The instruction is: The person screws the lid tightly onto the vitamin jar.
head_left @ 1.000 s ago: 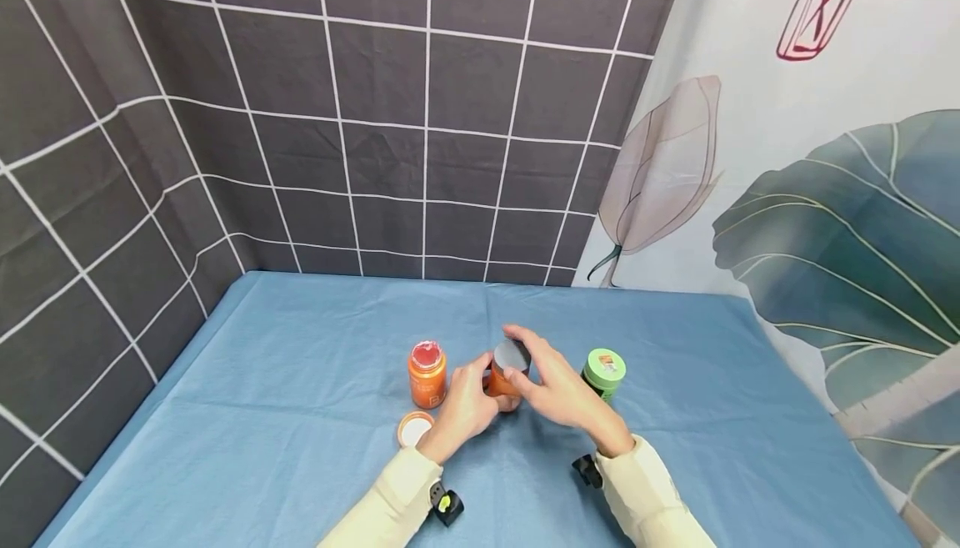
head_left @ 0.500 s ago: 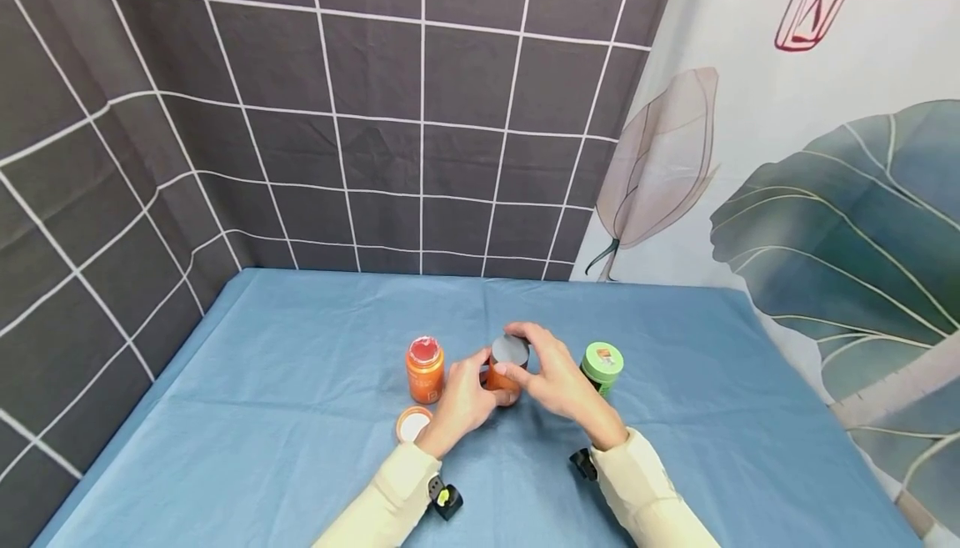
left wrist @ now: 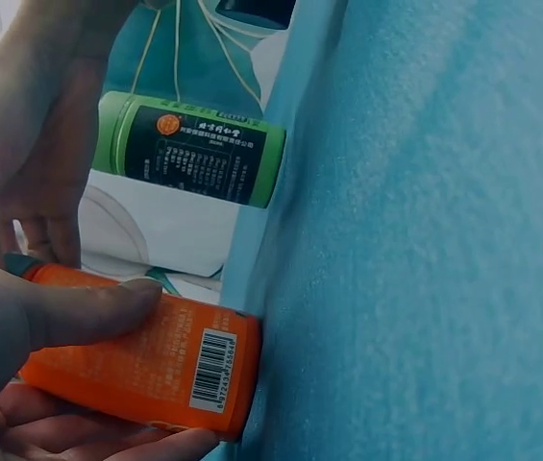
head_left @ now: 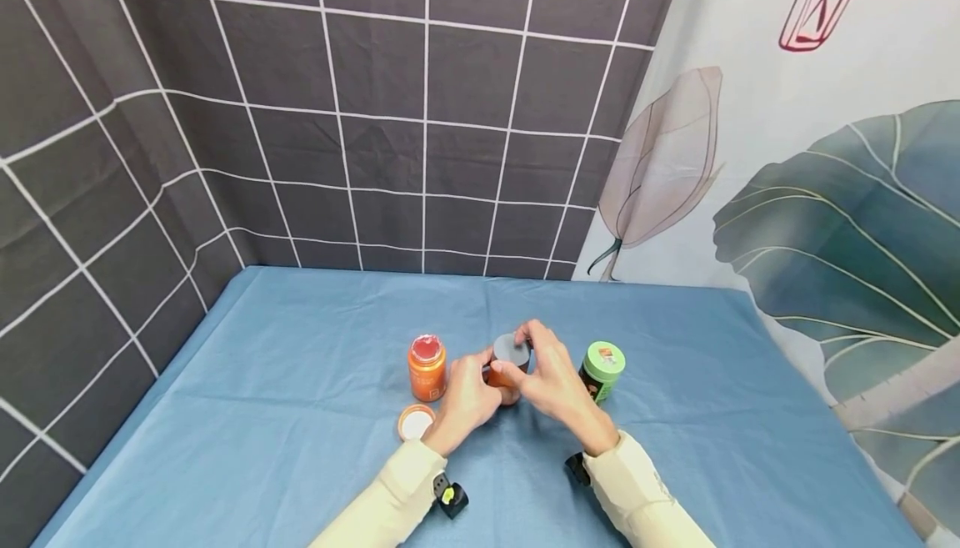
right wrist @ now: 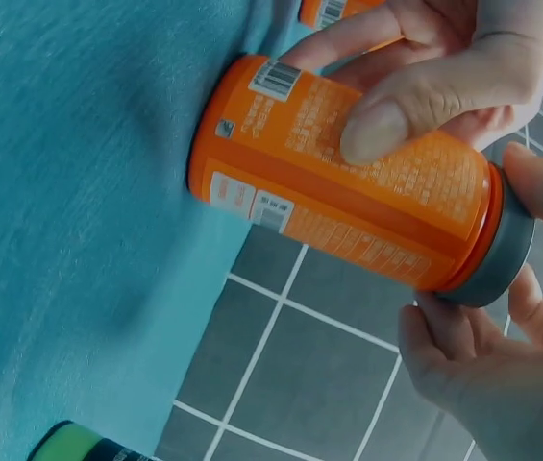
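Observation:
An orange bottle with a grey lid stands upright on the blue cloth. My left hand grips its body, with the thumb laid along the printed side in the left wrist view. At the top, my right hand holds the grey lid between thumb and fingers. The lid sits on the bottle. Left of my hands stands a second orange bottle, uncapped, with a reddish-white mouth. Its orange-rimmed lid lies beside it, white inside facing up. A green-lidded bottle stands to the right of my right hand.
Blue cloth covers the table. A dark gridded curtain hangs behind and at the left; a white leaf-patterned curtain hangs at the right. The open bottle and loose lid are close to my left hand.
My right hand's fingers have shifted round the grey lid and bent more, and the right wrist has moved slightly left. The left hand and the bottles stay in place.

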{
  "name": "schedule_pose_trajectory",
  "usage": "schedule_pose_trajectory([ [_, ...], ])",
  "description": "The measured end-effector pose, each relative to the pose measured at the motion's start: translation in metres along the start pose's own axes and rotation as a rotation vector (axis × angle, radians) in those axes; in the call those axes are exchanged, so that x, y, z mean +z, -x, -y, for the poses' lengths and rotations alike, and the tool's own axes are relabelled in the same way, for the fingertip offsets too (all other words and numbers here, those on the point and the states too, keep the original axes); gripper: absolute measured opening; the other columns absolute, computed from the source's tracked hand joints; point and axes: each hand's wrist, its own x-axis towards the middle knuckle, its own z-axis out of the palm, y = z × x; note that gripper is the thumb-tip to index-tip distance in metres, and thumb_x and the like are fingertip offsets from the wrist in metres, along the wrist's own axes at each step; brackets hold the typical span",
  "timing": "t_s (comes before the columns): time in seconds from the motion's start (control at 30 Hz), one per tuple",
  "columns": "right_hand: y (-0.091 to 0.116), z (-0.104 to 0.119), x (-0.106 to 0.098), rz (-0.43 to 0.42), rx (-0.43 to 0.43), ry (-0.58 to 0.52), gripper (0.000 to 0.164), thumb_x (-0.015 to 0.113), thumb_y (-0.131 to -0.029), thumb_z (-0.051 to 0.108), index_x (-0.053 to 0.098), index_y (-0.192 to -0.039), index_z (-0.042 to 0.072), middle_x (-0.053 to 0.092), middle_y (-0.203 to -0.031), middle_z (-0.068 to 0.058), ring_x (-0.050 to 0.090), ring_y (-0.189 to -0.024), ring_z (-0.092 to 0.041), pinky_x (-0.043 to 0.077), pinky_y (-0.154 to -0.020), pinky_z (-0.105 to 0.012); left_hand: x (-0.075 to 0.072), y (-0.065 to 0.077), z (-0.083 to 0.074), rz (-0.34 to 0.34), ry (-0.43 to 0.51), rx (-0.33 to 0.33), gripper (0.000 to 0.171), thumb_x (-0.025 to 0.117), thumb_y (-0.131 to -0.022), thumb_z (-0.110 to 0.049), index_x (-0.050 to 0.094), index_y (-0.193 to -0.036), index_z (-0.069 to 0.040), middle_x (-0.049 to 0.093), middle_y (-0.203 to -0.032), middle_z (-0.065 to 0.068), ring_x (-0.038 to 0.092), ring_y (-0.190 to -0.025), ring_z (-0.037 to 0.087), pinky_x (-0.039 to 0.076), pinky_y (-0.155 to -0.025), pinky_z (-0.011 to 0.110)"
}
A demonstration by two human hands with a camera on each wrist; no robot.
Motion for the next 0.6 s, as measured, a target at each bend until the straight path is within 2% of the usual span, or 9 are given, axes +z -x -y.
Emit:
schedule_pose_trajectory([
  [0.07, 0.000, 0.002, 0.000, 0.003, 0.024, 0.000, 0.035, 0.075, -0.076, 0.029, 0.048, -0.090, 0.012, 0.050, -0.084, 0.002, 0.044, -0.070, -0.015, 0.036, -0.058, -0.025, -0.001, 0.000, 0.000, 0.003, -0.008, -0.006, 0.029, 0.076, -0.062, -0.008, 0.066, -0.087, -0.018, 0.066, -0.079, -0.004, 0.057, -0.068, 0.012, 0.045, -0.059, 0.021],
  [0.17, -0.002, 0.006, -0.002, 0.017, 0.060, 0.003, 0.036, 0.075, -0.076, 0.031, 0.048, -0.090, 0.012, 0.049, -0.083, 0.002, 0.046, -0.070, -0.020, 0.036, -0.059, -0.027, -0.003, 0.000, -0.001, 0.032, -0.021, -0.034, 0.032, 0.077, -0.065, -0.011, 0.067, -0.095, -0.017, 0.067, -0.087, -0.001, 0.061, -0.077, 0.013, 0.048, -0.064, 0.024],
  [0.3, -0.002, 0.009, -0.004, 0.050, 0.081, 0.016, 0.039, 0.074, -0.077, 0.032, 0.050, -0.098, 0.010, 0.051, -0.089, 0.000, 0.049, -0.077, -0.024, 0.039, -0.065, -0.031, -0.008, 0.000, -0.005, 0.113, -0.045, -0.073, 0.040, 0.078, -0.069, -0.014, 0.062, -0.105, -0.011, 0.065, -0.099, 0.005, 0.060, -0.088, 0.018, 0.049, -0.075, 0.032],
  [0.4, -0.001, 0.010, -0.005, 0.069, 0.067, 0.041, 0.043, 0.073, -0.079, 0.032, 0.051, -0.107, 0.007, 0.055, -0.100, -0.005, 0.052, -0.087, -0.024, 0.042, -0.073, -0.035, -0.013, 0.003, -0.012, 0.185, -0.088, -0.073, 0.047, 0.075, -0.072, -0.013, 0.055, -0.113, -0.003, 0.060, -0.104, 0.011, 0.057, -0.092, 0.023, 0.047, -0.080, 0.037],
  [0.5, 0.000, 0.013, -0.006, 0.077, 0.036, 0.084, 0.052, 0.072, -0.079, 0.034, 0.049, -0.116, 0.005, 0.054, -0.112, -0.010, 0.048, -0.102, -0.026, 0.042, -0.083, -0.039, -0.024, 0.010, -0.025, 0.268, -0.154, -0.080, 0.060, 0.072, -0.076, -0.013, 0.043, -0.125, 0.006, 0.054, -0.115, 0.018, 0.053, -0.103, 0.028, 0.044, -0.088, 0.041],
  [0.57, 0.000, 0.017, -0.007, 0.070, 0.005, 0.105, 0.054, 0.071, -0.080, 0.035, 0.048, -0.120, 0.006, 0.051, -0.119, -0.011, 0.043, -0.111, -0.028, 0.039, -0.089, -0.041, -0.038, 0.015, -0.035, 0.303, -0.197, -0.090, 0.063, 0.070, -0.078, -0.011, 0.039, -0.128, 0.011, 0.051, -0.119, 0.022, 0.051, -0.108, 0.031, 0.043, -0.090, 0.042],
  [0.6, 0.000, 0.019, -0.009, 0.063, -0.022, 0.112, 0.054, 0.071, -0.080, 0.034, 0.048, -0.120, 0.006, 0.049, -0.122, -0.011, 0.040, -0.114, -0.029, 0.038, -0.091, -0.042, -0.046, 0.017, -0.039, 0.309, -0.214, -0.093, 0.061, 0.069, -0.079, -0.011, 0.040, -0.127, 0.012, 0.053, -0.118, 0.022, 0.053, -0.105, 0.030, 0.044, -0.088, 0.041],
])
